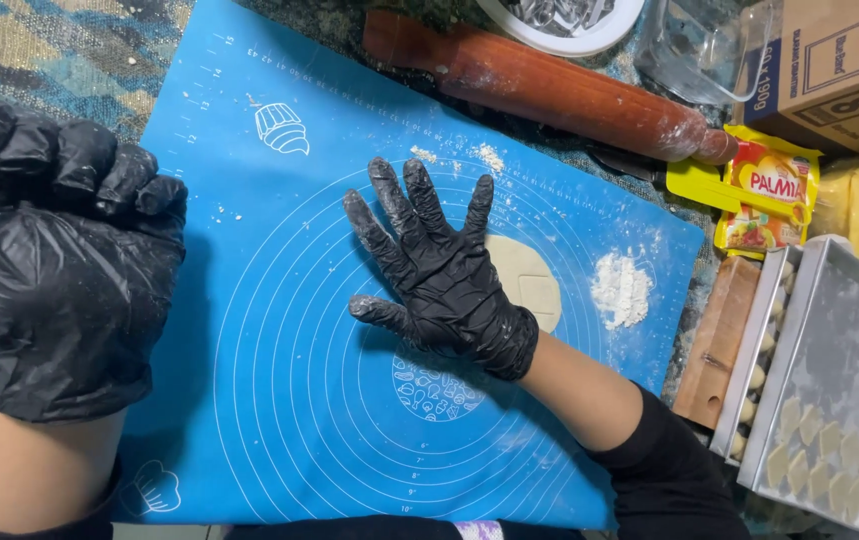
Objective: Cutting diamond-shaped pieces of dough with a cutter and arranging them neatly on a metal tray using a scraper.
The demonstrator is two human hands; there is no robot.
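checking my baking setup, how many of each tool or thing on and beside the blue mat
blue mat: 1
rolling pin: 1
dough disc: 1
flour pile: 1
metal trays: 2
yellow sachet: 1
cardboard box: 1
total: 8

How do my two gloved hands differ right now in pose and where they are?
The left hand is closed in a fist, while the right hand is spread open with fingers splayed. The left hand is at the left edge of the blue silicone baking mat, holding nothing visible; the right hand lies flat over the mat's middle, partly covering the pale flattened dough piece. The right hand's fingers look floured; the left hand looks cleaner. Both wear black disposable gloves.
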